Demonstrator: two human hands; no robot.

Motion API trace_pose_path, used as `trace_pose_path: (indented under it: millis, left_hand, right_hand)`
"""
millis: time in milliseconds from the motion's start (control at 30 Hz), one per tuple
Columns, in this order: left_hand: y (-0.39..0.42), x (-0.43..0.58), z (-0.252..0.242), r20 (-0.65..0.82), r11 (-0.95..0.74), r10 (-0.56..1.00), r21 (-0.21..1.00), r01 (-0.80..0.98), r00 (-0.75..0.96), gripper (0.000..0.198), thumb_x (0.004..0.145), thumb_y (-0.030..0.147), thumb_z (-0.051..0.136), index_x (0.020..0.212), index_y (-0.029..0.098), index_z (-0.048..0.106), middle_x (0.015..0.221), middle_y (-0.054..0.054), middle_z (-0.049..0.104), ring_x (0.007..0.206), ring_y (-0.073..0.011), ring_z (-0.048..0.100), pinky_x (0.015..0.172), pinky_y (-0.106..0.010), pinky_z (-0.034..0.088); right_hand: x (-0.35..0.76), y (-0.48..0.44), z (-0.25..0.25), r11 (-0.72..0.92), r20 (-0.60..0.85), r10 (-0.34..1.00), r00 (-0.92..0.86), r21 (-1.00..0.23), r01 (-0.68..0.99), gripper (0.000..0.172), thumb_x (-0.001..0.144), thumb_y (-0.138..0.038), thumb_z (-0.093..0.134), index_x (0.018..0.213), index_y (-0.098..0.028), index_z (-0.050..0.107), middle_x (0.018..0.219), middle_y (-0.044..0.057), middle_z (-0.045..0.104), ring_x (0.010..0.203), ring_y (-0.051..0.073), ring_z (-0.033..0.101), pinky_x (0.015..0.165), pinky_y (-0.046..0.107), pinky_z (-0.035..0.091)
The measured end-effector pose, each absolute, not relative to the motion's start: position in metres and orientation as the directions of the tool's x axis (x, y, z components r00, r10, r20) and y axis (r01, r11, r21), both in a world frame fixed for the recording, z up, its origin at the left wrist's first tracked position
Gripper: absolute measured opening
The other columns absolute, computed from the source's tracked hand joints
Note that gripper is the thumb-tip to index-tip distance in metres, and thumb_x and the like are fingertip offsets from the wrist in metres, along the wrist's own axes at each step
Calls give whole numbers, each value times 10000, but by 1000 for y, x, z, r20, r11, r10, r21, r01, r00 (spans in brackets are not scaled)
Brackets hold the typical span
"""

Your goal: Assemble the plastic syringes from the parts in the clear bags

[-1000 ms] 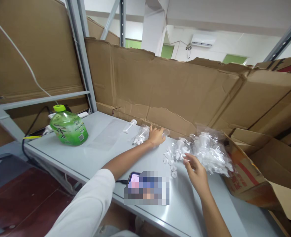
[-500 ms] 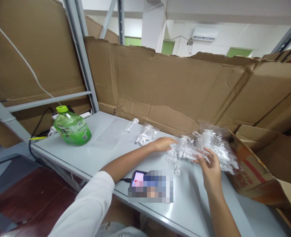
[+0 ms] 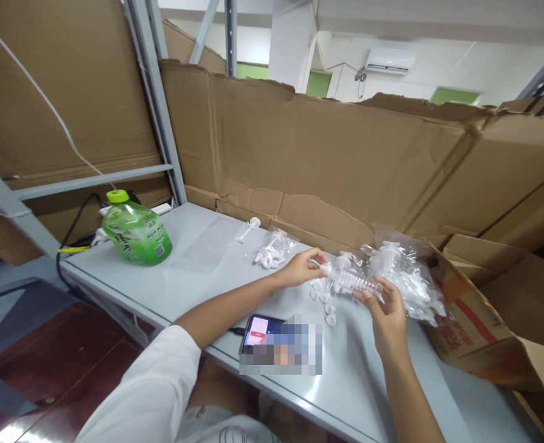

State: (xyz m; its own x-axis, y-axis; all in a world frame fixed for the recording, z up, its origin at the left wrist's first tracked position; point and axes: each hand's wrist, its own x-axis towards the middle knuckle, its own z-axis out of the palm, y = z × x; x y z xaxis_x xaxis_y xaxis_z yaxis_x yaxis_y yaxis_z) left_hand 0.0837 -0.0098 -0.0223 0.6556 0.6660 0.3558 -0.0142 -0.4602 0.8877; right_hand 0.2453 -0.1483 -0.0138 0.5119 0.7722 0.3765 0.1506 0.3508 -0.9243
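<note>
The right hand (image 3: 389,307) grasped one end of a clear ribbed tube (image 3: 357,282) between thumb and fingers. The left hand (image 3: 302,267) pinched a white piece (image 3: 327,269) at the tube's other end; whether the two were joined could not be told. The tube was over the table (image 3: 355,381), slanting down to the right. Just below it lay loose white caps (image 3: 324,298), and behind it a small bag (image 3: 344,258) of white parts. A large bag (image 3: 401,277) sat right of that, near a carton (image 3: 466,326). Left of the hands were another bag (image 3: 272,252), a white plunger (image 3: 248,229) and a flat clear sheet (image 3: 207,246). A phone (image 3: 256,332), partly blurred, lay near the front edge; a green bottle (image 3: 138,234) stood at the far left
</note>
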Motion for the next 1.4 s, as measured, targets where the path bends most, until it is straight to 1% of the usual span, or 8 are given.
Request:
trace_pose_path:
  millis: [67, 167, 333, 667, 867, 967, 1233, 1400]
  left_hand:
    - [-21, 76, -18, 331, -286, 682, 941, -179, 652, 370, 703, 300, 649, 1019, 131, 560, 916, -62, 600, 696, -101, 602, 647, -212, 455]
    - [-32, 66, -13, 293, -184, 683, 955, -231, 669, 354, 683, 313, 676, 967, 115, 601, 722, -28, 599, 651, -98, 581, 643, -220, 445]
    - [-40, 56, -10, 247, -64, 717, 954, -291, 651, 350, 587, 279, 752, 857, 108, 610, 801, -43, 619, 706, -109, 587, 685, -247, 456]
    - [-42, 46, -13, -5, 254, 702, 936, -244, 713, 408, 539, 344, 779, 817, 75, 648, 641, -51, 655, 624, -129, 628, 664, -270, 479]
    - [-41, 41, -17, -84, 335, 644, 924, -182, 760, 420, 573, 372, 759, 851, 75, 653, 673, -70, 677, 647, -127, 644, 682, -253, 480]
    - [-40, 41, -20, -27, 282, 658, 935, -213, 753, 403, 589, 356, 752, 863, 79, 650, 700, -69, 677, 669, -131, 644, 696, -266, 483]
    - [-45, 44, -24, 256, -65, 731, 949, -309, 633, 335, 607, 272, 744, 881, 105, 647, 882, -78, 659, 774, -134, 613, 764, -282, 470]
    - [-52, 43, -21, 390, -286, 728, 920, -267, 564, 286, 663, 270, 701, 900, 118, 644, 948, -85, 637, 815, -136, 600, 781, -268, 468]
  right_hand:
    - [244, -148, -15, 371, 386, 792, 474, -920, 129, 372, 723, -300, 658, 1066, -271, 518, 999, 35, 563, 876, 203, 591, 774, 384, 515]
    - [242, -149, -17, 387, 404, 803, 439, -913, 132, 362, 729, -284, 658, 1065, -278, 522, 1040, 40, 561, 941, 207, 573, 825, 382, 491]
    - [240, -150, -18, 411, 434, 841, 323, -901, 139, 369, 722, -280, 669, 1055, -283, 510, 1111, 67, 556, 978, 226, 573, 859, 402, 472]
    - [238, -149, -22, 425, 447, 877, 176, -893, 149, 442, 739, -237, 658, 1142, -309, 492, 1182, 65, 527, 1082, 226, 528, 904, 388, 449]
    - [240, -151, -20, 444, 478, 870, 120, -866, 230, 311, 715, -231, 677, 996, -291, 560, 1154, 61, 546, 1164, 246, 468, 946, 428, 404]
    - [240, -152, -18, 428, 465, 878, 115, -869, 248, 289, 702, -238, 687, 962, -282, 570, 1152, 63, 547, 1164, 253, 469, 945, 442, 402]
    - [241, -152, -16, 322, 352, 916, 192, -931, 173, 385, 693, -285, 697, 1050, -275, 552, 1142, 71, 571, 999, 244, 577, 835, 395, 495]
    - [242, -151, -22, 267, 280, 920, 273, -960, 87, 369, 701, -305, 691, 1045, -268, 562, 1060, 50, 593, 961, 234, 584, 833, 400, 499]
